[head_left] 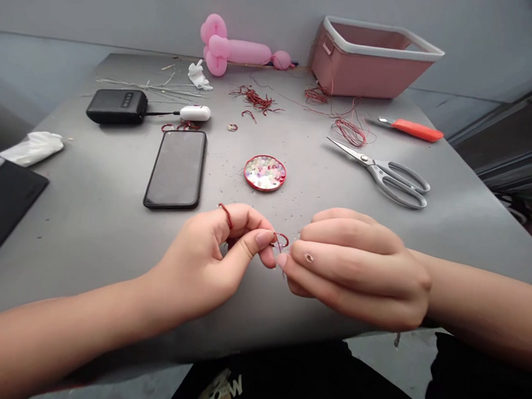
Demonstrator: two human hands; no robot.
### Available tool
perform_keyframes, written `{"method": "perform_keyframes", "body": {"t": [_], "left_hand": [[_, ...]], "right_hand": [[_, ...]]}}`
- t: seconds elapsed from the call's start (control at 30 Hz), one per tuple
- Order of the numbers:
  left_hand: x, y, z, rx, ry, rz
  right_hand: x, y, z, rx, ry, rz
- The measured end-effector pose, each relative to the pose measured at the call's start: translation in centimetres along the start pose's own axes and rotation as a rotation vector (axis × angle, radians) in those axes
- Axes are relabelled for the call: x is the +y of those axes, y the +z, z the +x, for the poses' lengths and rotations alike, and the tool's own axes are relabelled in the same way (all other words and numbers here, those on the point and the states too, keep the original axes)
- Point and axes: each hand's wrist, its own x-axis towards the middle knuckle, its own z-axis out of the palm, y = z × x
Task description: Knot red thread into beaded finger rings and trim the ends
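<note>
Between the thumb and fingertips of my left hand (215,256) a small loop of dark red cord (283,240) is pinched, its curve sticking out to the right. A band of the same red cord rings my left index finger. My right hand (355,262) is closed right beside the loop, thumb and fingertips pressed together on a thin strand that runs from it. Most of what lies inside the right fingers is hidden. Beyond both hands sits a round red-rimmed dish (265,173) of pale, pink and purple beads.
Grey scissors (382,172) and an orange-handled cutter (412,129) lie at right. Red cord coils (349,131) are near the pink basket (369,66). A phone (177,169), black power bank (117,106), tablet (10,200), and pink balloon (246,51) are around too.
</note>
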Motion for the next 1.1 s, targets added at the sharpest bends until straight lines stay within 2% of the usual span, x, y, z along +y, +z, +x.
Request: {"method": "perform_keyframes", "body": {"t": [0.1,0.2,0.27,0.37,0.43,0.5,0.63,0.83,0.97,1.1], "left_hand": [[0.1,0.0,-0.1,0.004,0.022,-0.073],[0.0,0.0,-0.1,0.001,0.046,-0.115],[-0.2,0.0,-0.1,0.019,0.052,-0.117],[-0.5,0.0,-0.1,0.081,0.121,-0.040],[-0.7,-0.1,-0.2,0.117,0.220,0.071],[-0.9,-0.1,-0.2,0.138,0.318,0.176],[-1.2,0.0,-0.2,0.119,0.393,0.187],[-1.2,0.1,-0.3,0.001,0.326,0.016],[-1.0,0.3,-0.7,-0.022,0.309,-0.008],[-0.9,0.4,-0.8,0.006,0.359,0.107]], "right_hand": [[0.4,-0.2,0.1,-0.019,0.007,0.007],[0.5,0.2,-0.6,0.098,-0.096,-0.086],[0.2,0.5,-1.2,0.180,-0.100,-0.084],[-0.2,0.8,-1.6,0.227,0.145,0.122],[-0.4,1.0,-1.6,0.257,0.338,0.283],[-0.3,1.2,-1.6,0.272,0.447,0.398],[0.0,1.3,-1.6,0.218,0.458,0.536],[-0.4,0.8,-1.5,0.186,0.622,0.697],[-0.6,0.7,-1.6,0.140,0.675,0.676],[-0.8,1.0,-1.6,0.101,0.660,0.586]]}}
